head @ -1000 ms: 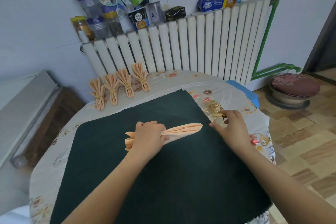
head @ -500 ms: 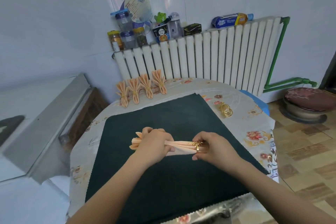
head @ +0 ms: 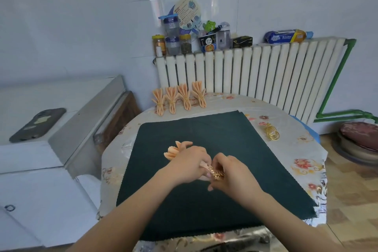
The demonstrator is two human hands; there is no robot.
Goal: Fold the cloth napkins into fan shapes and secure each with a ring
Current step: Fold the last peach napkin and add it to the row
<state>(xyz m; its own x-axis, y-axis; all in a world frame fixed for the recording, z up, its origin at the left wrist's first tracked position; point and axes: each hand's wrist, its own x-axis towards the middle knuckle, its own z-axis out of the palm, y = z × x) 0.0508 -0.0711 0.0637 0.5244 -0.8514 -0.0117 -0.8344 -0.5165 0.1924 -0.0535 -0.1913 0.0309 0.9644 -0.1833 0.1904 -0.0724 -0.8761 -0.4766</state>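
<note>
A pleated peach napkin (head: 176, 150) lies over the dark green mat (head: 214, 139). My left hand (head: 189, 164) grips its middle, and the fanned end sticks out to the upper left. My right hand (head: 231, 175) pinches a gold ring (head: 216, 174) that sits around the napkin close to my left hand. The napkin's right end is hidden under my right hand. Several loose gold rings (head: 271, 134) lie on the tablecloth at the mat's right edge. Several ringed fan napkins (head: 179, 98) stand in a row at the table's far edge.
The round table has a floral cloth (head: 302, 168). Behind it is a white radiator (head: 255, 71) with jars and boxes on top. A white cabinet (head: 30, 149) with a phone (head: 37, 125) stands to the left. A cushioned stool (head: 360, 141) is at the right.
My right hand took a ring from the pile, brought it to the napkin's right end, and slid it leftward along the napkin toward my left hand. The camera view tilted up.
</note>
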